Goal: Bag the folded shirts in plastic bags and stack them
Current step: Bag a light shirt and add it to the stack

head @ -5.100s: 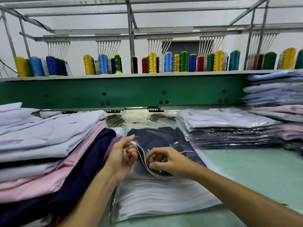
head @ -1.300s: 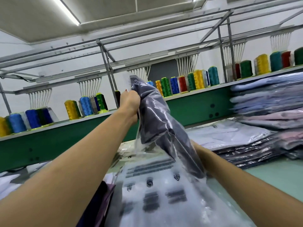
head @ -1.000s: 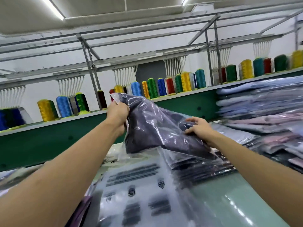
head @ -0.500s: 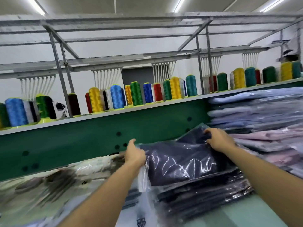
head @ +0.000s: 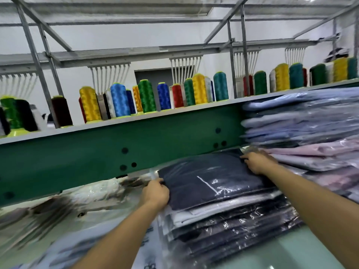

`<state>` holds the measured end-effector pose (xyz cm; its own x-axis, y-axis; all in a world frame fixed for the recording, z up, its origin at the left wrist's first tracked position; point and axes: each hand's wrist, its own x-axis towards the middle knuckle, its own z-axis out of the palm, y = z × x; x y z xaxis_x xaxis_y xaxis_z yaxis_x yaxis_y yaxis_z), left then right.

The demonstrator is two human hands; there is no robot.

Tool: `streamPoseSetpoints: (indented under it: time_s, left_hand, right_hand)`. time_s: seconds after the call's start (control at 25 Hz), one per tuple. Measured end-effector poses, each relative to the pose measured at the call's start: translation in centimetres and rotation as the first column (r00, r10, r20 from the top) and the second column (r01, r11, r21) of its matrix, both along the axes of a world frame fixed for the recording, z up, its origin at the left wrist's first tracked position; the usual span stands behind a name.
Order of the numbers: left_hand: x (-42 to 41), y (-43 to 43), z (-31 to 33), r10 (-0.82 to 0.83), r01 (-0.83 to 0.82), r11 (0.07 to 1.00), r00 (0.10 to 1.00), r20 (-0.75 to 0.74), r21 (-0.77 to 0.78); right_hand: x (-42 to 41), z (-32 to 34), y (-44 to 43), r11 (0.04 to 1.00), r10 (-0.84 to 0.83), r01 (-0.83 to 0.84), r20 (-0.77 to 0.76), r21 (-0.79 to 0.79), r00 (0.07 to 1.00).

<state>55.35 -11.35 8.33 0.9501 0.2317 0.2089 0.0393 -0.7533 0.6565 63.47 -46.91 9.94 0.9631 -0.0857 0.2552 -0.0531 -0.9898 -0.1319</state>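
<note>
bagged shirt point(head: 209, 183): matt navy cloth under glossy clear plastic film. stack point(head: 233, 228) beneath: crinkled, shiny plastic. thread cones point(head: 120, 100), far: lustrous thread. frame point(head: 136, 53): dull grey metal. beam point(head: 97, 152): smooth green paint. bench point(head: 291, 255): smooth, faintly glossy.

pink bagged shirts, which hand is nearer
Right. The right hand sits just beside the pink bagged shirts; the left hand is across the navy bagged shirt, at its left edge.

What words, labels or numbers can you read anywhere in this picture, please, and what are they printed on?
No text can be read.
Dark print on the flat empty clear plastic bags: too blurred to read.
Bagged navy folded shirt under both hands: only glare, no print visible.
Coloured thread cones: no labels visible.
</note>
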Motion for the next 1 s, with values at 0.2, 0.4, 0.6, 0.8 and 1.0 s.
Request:
streamPoseSetpoints:
  time_s: [0.2, 0.4, 0.6, 0.8, 1.0]
  left_hand:
    - [-0.8, 0.2, 0.6, -0.011, 0.011, 0.999, 1.0, -0.012, -0.032]
    - [-2.7, 0.5, 3.3, 0.036, -0.038, 0.996, 0.999, 0.032, 0.082]
    - [-6.4, 0.3, 6.3, 0.01, -0.024, 0.997, 0.984, 0.18, 0.08]
    - [-12.3, 0.6, 7.7, -0.024, 0.008, 0.998, 0.968, 0.252, 0.064]
    - [-19.4, 2.8, 6.3, -0.011, -0.015, 0.993, 0.975, 0.221, 0.116]
  right_hand:
    - [0.5, -0.6, -0.3, 1.0, -0.03, 0.03, 0.05, 0.01, 0.998]
    - [-1.6, 0.6, 1.5, 0.989, -0.091, 0.116, 0.241, -0.093, 0.966]
    - [-6.4, 3.0, 6.9, 0.998, 0.059, -0.064, 0.397, -0.002, 0.916]
    - [-14.5, 3.4, 16.0, 0.806, 0.284, -0.469, 0.46, 0.36, 0.841]
    - [-23.0, 2.1, 24.1, 0.694, 0.473, -0.642, 0.467, 0.326, 0.748]
